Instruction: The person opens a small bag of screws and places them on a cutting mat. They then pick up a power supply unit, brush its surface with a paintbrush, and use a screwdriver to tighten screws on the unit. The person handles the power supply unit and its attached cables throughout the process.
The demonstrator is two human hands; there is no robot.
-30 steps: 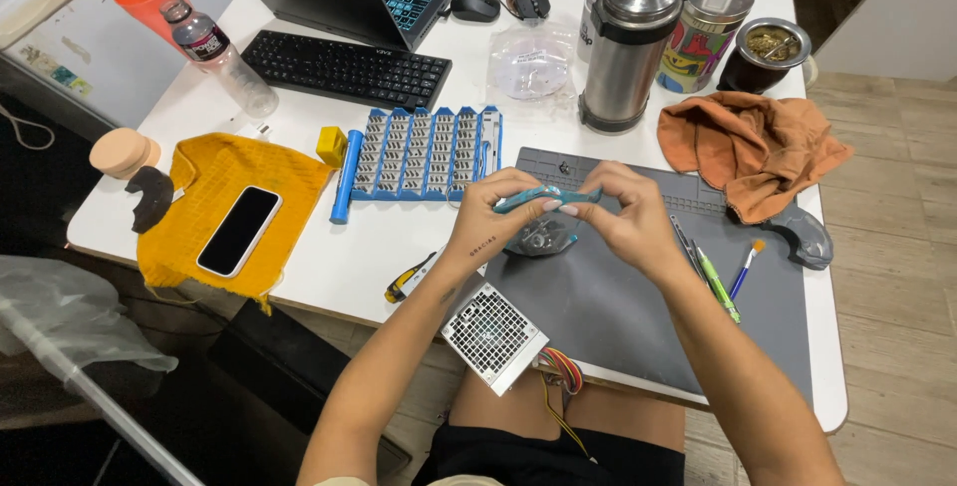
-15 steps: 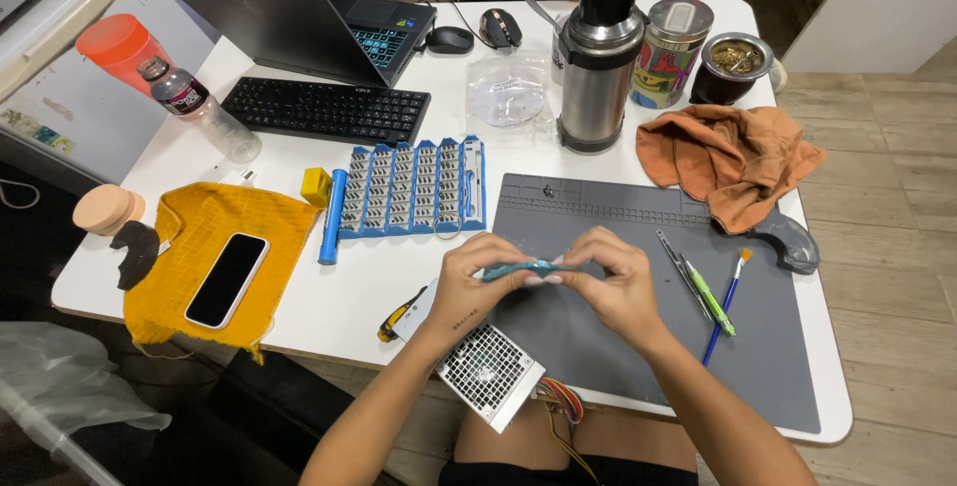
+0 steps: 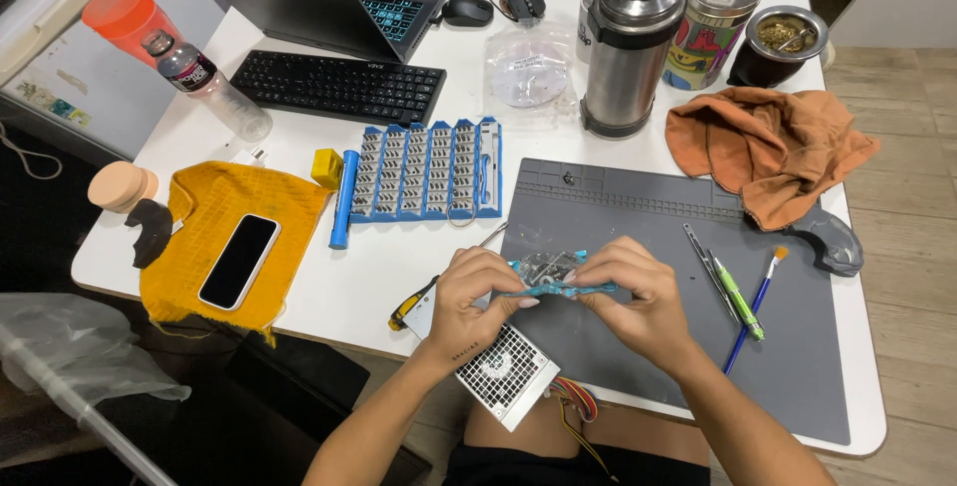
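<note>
Left hand [image 3: 477, 309]: fingers clamped on the left end of a slim teal tool [image 3: 558, 290], thumb pressed on top.
Right hand [image 3: 638, 297]: fingers closed on the right end of the same tool — both hands hold it level, just above the front edge of the bench [image 3: 299, 77].
Teal tool: lies crosswise between the two hands, over the left part of the grey work mat [image 3: 797, 346].
Small metal part [image 3: 543, 266]: shiny, just behind the tool, between the fingertips; whether it rests on the mat or is held, I cannot tell.
Power supply unit [image 3: 506, 376]: white perforated box with coloured wires, at the bench edge under the left wrist.
Yellow-handled screwdriver [image 3: 411, 309]: on the bench, just left of the left hand.
Blue bit tray [image 3: 424, 171]: behind the hands, well apart.
Right of the hands: green pen [image 3: 740, 299] and blue brush [image 3: 753, 312] on the mat.
Far left: phone [image 3: 239, 260] on a yellow cloth [image 3: 189, 247].
</note>
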